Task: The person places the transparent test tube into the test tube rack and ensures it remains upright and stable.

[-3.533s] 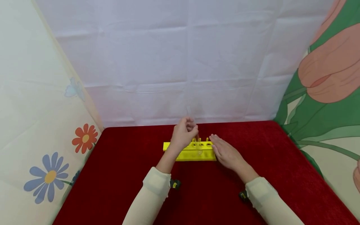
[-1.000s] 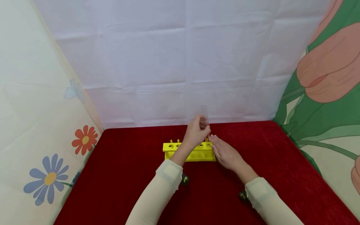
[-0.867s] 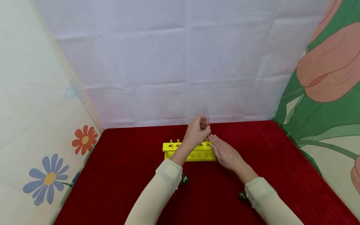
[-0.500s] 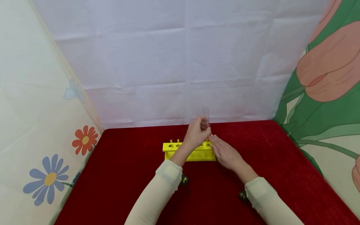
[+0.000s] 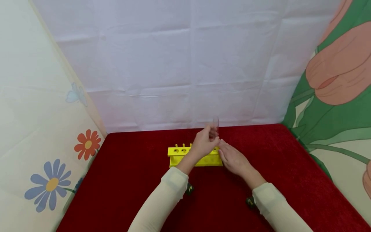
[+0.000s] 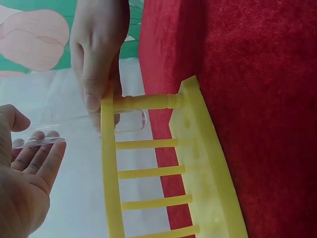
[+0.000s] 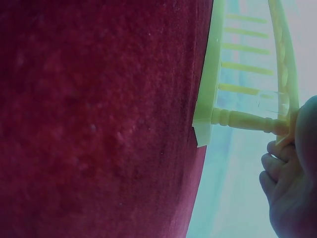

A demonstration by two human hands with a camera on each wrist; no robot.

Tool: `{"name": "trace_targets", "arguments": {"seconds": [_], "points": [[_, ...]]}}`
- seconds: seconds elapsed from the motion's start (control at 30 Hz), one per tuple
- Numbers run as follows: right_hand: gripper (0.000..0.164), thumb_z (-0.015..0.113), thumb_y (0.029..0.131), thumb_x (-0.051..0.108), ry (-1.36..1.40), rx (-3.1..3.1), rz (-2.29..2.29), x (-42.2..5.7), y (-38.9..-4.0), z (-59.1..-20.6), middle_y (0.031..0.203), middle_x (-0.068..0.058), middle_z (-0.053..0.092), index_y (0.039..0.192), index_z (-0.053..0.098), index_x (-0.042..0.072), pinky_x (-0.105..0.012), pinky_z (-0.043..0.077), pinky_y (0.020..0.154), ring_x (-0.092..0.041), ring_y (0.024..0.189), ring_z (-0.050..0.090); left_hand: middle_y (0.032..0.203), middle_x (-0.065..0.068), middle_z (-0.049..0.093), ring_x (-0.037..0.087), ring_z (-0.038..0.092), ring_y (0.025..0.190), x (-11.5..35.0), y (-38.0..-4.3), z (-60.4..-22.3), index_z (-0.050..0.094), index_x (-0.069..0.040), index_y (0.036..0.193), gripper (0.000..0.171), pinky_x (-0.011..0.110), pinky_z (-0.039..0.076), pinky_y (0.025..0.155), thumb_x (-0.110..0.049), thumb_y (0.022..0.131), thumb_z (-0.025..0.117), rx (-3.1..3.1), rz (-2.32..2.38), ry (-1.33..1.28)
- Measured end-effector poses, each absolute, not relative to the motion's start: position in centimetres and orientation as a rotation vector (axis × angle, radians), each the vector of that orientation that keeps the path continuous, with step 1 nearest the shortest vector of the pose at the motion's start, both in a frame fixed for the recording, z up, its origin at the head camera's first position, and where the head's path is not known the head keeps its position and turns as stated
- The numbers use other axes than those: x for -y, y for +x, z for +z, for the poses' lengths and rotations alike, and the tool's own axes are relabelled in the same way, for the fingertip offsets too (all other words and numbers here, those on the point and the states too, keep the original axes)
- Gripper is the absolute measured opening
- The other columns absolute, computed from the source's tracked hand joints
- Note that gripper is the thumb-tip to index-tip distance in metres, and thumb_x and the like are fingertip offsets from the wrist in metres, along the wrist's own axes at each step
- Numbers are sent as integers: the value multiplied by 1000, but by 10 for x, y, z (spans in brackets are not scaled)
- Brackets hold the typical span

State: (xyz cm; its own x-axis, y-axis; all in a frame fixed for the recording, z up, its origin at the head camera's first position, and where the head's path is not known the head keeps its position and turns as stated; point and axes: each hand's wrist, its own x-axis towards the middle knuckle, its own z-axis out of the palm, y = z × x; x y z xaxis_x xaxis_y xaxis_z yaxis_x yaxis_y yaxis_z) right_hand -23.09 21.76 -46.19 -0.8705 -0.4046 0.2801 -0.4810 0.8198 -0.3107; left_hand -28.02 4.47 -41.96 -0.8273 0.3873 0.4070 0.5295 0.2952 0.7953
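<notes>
My left hand (image 5: pixel 204 141) holds a clear glass test tube (image 5: pixel 215 122) between thumb and fingers, above the right end of a yellow test tube rack (image 5: pixel 189 160). In the left wrist view, the tube's rounded bottom (image 6: pixel 136 120) shows between the rack's upper and lower plates, next to the end post. The left hand (image 6: pixel 29 173) is on the upper part of the tube. My right hand (image 5: pixel 233 158) grips the right end of the rack's upper plate, thumb in front and fingers behind. In the right wrist view, its fingers (image 7: pixel 277 171) curl by the plate's end.
The rack stands on a red cloth-covered table (image 5: pixel 121 180), with a row of holes and upright pegs (image 5: pixel 176 145). A white cloth backdrop (image 5: pixel 145 64) hangs behind. Flower-patterned panels (image 5: pixel 336 122) flank the sides.
The left hand has shifted right from the rack's middle, where the tube's bottom hung before the rack. The tube has since dropped lower at the right end. The right hand stays put.
</notes>
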Motion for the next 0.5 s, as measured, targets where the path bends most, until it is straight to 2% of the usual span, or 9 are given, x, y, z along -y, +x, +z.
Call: {"name": "trace_targets", "arguments": {"seconds": [0.5], "points": [[47,39,109,16,682,2806,574,-217,-229,-460,153,-27,42,150,40,-8,-55,31,117,-42,145,37,106,-2,66,6,62,96,-44,-276,-420,58,-10,123,29,18,54,83,-14,96,67,2492,-1568,-812]]}}
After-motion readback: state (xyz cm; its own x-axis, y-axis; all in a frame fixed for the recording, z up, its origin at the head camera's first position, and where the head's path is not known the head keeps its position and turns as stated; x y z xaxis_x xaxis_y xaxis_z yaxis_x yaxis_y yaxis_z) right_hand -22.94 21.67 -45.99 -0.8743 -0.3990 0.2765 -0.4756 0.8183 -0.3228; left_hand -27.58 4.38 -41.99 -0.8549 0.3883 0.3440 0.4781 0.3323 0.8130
